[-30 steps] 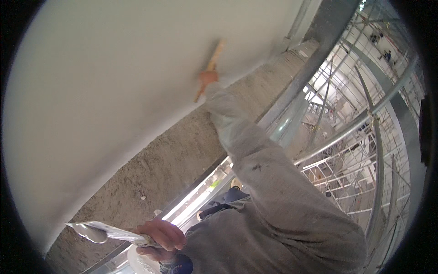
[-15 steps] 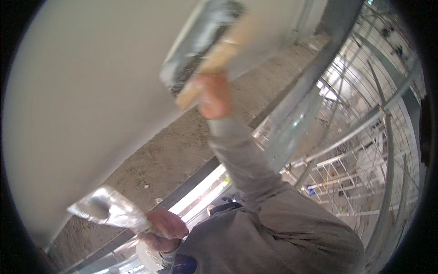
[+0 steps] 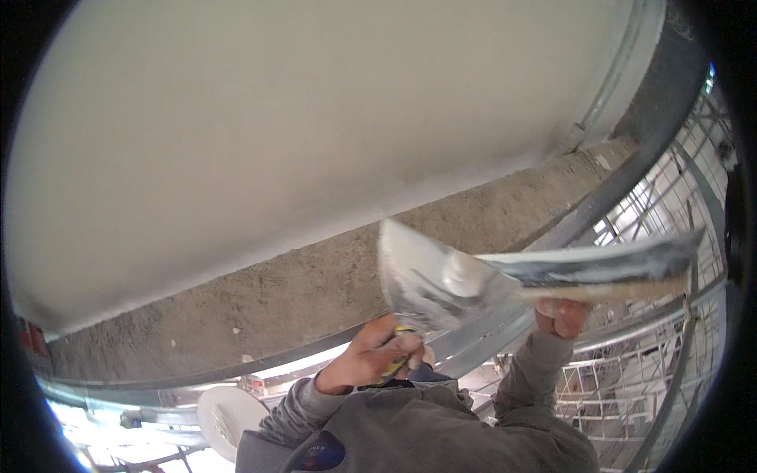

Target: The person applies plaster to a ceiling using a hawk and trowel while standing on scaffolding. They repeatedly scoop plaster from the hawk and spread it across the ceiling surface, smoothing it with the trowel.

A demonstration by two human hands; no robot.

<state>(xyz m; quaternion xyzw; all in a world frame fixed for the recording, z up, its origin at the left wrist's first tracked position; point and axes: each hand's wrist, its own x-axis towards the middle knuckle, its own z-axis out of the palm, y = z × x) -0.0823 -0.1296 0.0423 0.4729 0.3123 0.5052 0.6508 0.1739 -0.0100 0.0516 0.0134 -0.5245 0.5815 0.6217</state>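
Observation:
My left hand (image 3: 369,356) is closed round the yellow-and-dark handle of a wide putty knife (image 3: 418,276). Its broad metal blade points up and carries a pale lump of plaster (image 3: 464,273). On the right, my right hand (image 3: 561,317) grips a long plastering trowel (image 3: 607,266) by its pale wooden handle. The trowel lies nearly level, its grey plate smeared with white. Its left end meets or overlaps the right side of the knife blade; whether they touch I cannot tell. Both tools are held away from the smooth whitish wall (image 3: 315,118).
A rough grey-brown concrete strip (image 3: 276,299) runs along the wall's lower edge, with a metal rail beside it. A metal pipe (image 3: 603,94) runs up the wall at the right. Scaffold bars and mesh (image 3: 631,386) fill the right side. A white round object (image 3: 230,418) is at lower left.
My right hand has brought the trowel down from the wall and turned it level. My left hand has moved right with the putty knife, so the two tools now meet or overlap in view.

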